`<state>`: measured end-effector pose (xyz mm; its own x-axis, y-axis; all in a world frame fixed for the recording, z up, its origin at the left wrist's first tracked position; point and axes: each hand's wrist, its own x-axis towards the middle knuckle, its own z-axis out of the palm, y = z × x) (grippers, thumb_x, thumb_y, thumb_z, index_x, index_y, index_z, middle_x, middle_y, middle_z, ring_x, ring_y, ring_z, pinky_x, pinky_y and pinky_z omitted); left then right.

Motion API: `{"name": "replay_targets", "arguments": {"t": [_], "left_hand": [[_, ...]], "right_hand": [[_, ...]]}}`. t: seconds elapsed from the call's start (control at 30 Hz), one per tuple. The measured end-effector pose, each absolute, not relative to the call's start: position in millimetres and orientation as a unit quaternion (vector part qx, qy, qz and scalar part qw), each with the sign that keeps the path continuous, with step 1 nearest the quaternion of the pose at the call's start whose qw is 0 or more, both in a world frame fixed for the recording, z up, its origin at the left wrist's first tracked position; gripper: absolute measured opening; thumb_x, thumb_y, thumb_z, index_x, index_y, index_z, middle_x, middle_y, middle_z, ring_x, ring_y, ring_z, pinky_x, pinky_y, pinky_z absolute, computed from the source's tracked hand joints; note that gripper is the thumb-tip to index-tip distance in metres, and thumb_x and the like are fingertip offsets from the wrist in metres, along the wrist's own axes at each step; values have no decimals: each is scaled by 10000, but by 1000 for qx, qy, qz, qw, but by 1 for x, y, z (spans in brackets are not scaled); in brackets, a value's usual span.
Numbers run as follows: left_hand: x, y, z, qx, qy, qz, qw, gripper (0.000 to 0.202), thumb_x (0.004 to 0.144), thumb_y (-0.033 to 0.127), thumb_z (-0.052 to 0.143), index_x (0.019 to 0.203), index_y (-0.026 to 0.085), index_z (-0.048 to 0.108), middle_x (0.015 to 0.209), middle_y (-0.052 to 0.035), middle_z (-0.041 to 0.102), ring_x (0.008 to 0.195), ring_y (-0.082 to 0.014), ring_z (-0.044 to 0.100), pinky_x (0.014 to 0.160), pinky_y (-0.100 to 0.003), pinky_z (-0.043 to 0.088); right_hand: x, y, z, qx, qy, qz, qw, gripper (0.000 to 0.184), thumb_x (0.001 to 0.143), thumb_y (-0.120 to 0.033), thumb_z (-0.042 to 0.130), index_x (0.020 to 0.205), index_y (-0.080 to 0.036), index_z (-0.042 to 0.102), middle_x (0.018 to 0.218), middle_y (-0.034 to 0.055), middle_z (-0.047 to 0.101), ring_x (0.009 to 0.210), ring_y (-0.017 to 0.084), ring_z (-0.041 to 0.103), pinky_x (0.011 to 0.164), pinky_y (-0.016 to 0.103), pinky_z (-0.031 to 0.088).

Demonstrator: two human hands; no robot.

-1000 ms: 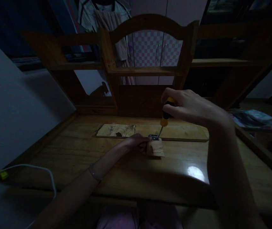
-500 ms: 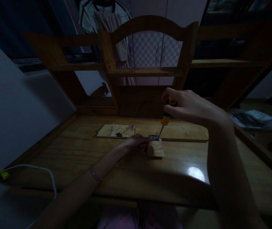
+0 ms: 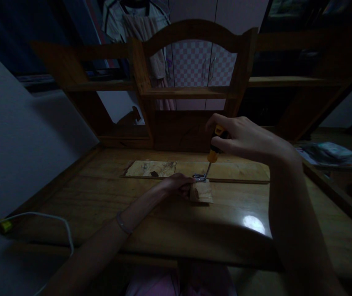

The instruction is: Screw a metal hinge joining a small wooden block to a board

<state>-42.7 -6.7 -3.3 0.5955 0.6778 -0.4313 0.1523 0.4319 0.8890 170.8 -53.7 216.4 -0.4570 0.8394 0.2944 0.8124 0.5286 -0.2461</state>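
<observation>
My right hand [image 3: 244, 137] is closed round the yellow-and-black handle of a screwdriver [image 3: 213, 151]. Its shaft slants down to a small metal hinge [image 3: 200, 177] lying where a small wooden block [image 3: 202, 192] meets a long flat board [image 3: 213, 170]. My left hand [image 3: 177, 185] is curled against the left side of the block and holds it on the wooden desk [image 3: 151, 213]. A thin bracelet shows on my left wrist.
A wooden shelf unit [image 3: 191, 88] rises at the back of the desk. A white cable [image 3: 49, 218] with a yellow tag lies at the left edge. Papers [image 3: 327, 152] rest on a surface to the right. A wall stands on the left.
My right hand has shifted slightly on the screwdriver handle, as if turning it. The tip stays on the hinge and my left hand has not moved.
</observation>
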Motion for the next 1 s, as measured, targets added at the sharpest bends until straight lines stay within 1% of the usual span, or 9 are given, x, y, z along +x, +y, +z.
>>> {"name": "replay_targets", "arguments": {"t": [0.13, 0.27, 0.43, 0.6, 0.7, 0.83, 1.0], "left_hand": [[-42, -7, -1, 507, 412, 177, 736, 539, 709, 568, 774, 525, 186, 442, 450, 58, 409, 410, -111, 490, 513, -295, 479], [-40, -8, 2, 504, 411, 171, 741, 523, 730, 532, 753, 510, 195, 418, 428, 64, 380, 384, -110, 473, 479, -277, 450], [-40, -8, 2, 506, 412, 168, 739, 542, 766, 527, 723, 486, 196, 397, 417, 59, 375, 381, -105, 470, 467, -263, 430], [-42, -6, -3, 494, 433, 172, 734, 530, 713, 555, 767, 526, 192, 429, 434, 68, 391, 404, -112, 486, 507, -286, 477], [-42, -6, -3, 492, 427, 176, 738, 505, 706, 534, 772, 539, 191, 441, 441, 67, 398, 397, -114, 481, 493, -289, 475], [-41, -7, -2, 487, 427, 177, 741, 464, 761, 475, 732, 547, 194, 432, 435, 67, 394, 383, -108, 466, 473, -274, 455], [-41, -5, -5, 492, 423, 175, 740, 448, 811, 440, 686, 536, 197, 429, 433, 51, 399, 383, -118, 476, 481, -288, 465]], "right_hand": [[173, -53, 216, -472, -861, 31, 188, 275, 878, -348, 531, 1107, -224, 618, 952, 62, 682, 790, 222, 592, 689, 324, 398], [174, -53, 216, -471, -862, 35, 181, 267, 890, -370, 530, 1093, -225, 626, 920, 54, 685, 777, 212, 596, 678, 318, 395], [172, -55, 217, -484, -856, 33, 181, 265, 889, -381, 534, 1078, -225, 635, 941, 60, 692, 812, 222, 609, 694, 321, 408], [174, -55, 217, -479, -859, 41, 178, 297, 878, -373, 547, 1130, -232, 616, 965, 46, 696, 817, 214, 619, 693, 308, 406], [175, -55, 217, -472, -862, 39, 182, 288, 880, -365, 547, 1123, -230, 619, 962, 45, 694, 814, 209, 617, 687, 306, 402], [174, -56, 217, -473, -861, 37, 181, 257, 889, -376, 541, 1081, -229, 630, 916, 39, 690, 777, 198, 610, 659, 303, 393], [173, -55, 216, -497, -850, 20, 174, 251, 896, -392, 536, 1060, -225, 628, 844, 38, 678, 755, 207, 610, 641, 307, 383]]}}
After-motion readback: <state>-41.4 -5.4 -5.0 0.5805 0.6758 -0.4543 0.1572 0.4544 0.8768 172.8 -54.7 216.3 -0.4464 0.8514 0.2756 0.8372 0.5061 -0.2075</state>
